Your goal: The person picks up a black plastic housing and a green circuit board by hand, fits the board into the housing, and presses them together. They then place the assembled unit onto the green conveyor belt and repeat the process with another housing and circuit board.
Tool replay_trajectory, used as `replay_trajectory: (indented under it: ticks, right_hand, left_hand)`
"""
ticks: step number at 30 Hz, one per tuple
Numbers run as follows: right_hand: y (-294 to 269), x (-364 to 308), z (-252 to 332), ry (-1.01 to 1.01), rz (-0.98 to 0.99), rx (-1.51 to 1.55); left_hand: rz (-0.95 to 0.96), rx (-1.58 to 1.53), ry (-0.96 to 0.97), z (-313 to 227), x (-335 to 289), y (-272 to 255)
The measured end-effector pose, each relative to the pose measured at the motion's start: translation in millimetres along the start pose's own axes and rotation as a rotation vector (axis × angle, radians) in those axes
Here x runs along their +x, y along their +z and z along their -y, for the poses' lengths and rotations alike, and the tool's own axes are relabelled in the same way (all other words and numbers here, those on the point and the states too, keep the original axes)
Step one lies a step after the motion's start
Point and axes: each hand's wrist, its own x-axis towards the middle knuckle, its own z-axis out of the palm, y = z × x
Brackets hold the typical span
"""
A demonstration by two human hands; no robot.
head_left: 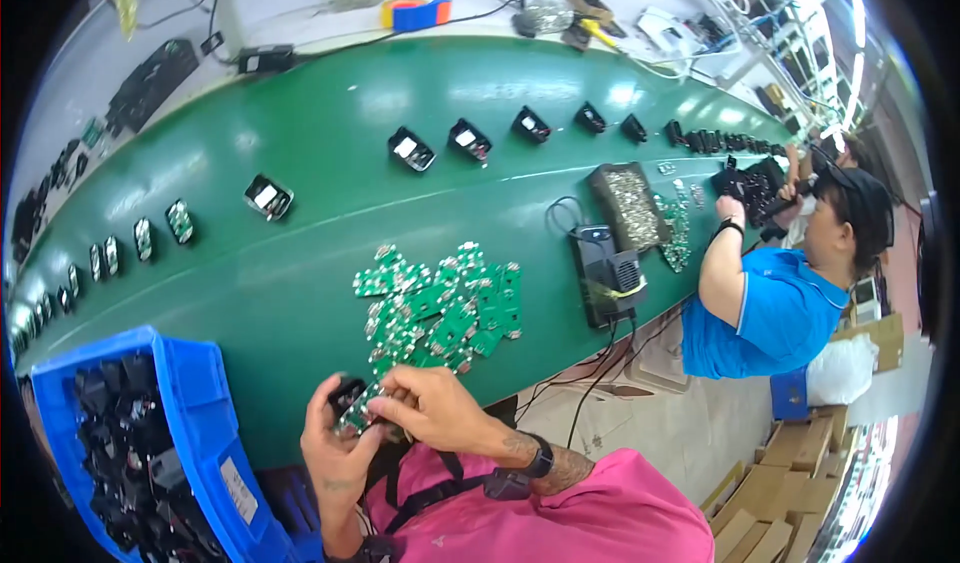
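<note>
My left hand (332, 455) is closed around a small black plastic housing (347, 390), low over the near edge of the green table. The fingers of my right hand (432, 403) pinch a green circuit board (356, 419) at that housing. Whether the board sits inside the housing or only against it, I cannot tell, because my fingers cover part of both. Just beyond my hands lies a loose pile of green circuit boards (440, 308) with small metal parts on them.
At the left stands a blue crate (195, 403) full of black housings. Housings with parts inside, such as one (268, 198), line the green table (300, 293). A black power unit (595, 273) and a tray of small metal parts (630, 208) sit right, near a co-worker in blue (770, 303).
</note>
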Motion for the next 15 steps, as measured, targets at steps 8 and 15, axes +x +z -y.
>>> replay_trajectory:
  ticks: [8,15]
  right_hand:
    - [13,-3,-7,-0.324,0.026,0.053]
    - [5,4,-7,-0.316,-0.065,-0.079]
  left_hand:
    - [0.004,-0.050,-0.054,17,1,-5]
    - [-0.128,-0.020,0.112,20,7,-1]
